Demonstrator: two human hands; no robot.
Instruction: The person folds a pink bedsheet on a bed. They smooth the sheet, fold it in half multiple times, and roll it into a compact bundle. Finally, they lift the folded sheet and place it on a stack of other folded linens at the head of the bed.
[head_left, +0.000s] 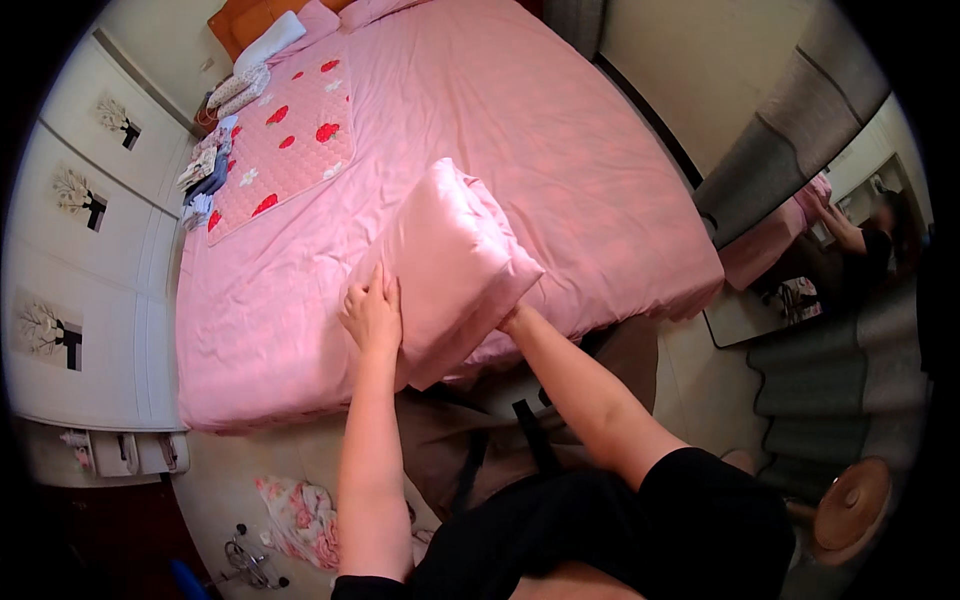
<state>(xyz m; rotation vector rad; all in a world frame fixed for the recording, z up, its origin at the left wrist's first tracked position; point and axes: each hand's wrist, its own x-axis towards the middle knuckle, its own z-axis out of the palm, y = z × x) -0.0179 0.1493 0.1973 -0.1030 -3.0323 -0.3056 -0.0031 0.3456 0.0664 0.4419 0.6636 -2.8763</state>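
A thick, neatly folded pink bedding bundle [440,260], perhaps a quilt, is held tilted at the near edge of the bed. My left hand [374,308] presses against its left side, fingers lying along the smooth face. On the other side, my right hand [512,318] grips the bundle's lower right part; its fingers are mostly hidden behind the cloth. Beneath and beyond lies the bed [570,190], covered with a slightly wrinkled pink sheet.
On the bed's left side lies a strawberry-patterned pad [290,140], with folded clothes [205,170] beside it. White cabinets [110,240] line the left. A standing mirror [800,250] and grey curtains [830,370] are at right. Floral cloth [305,520] and a wheeled base [248,565] occupy the floor.
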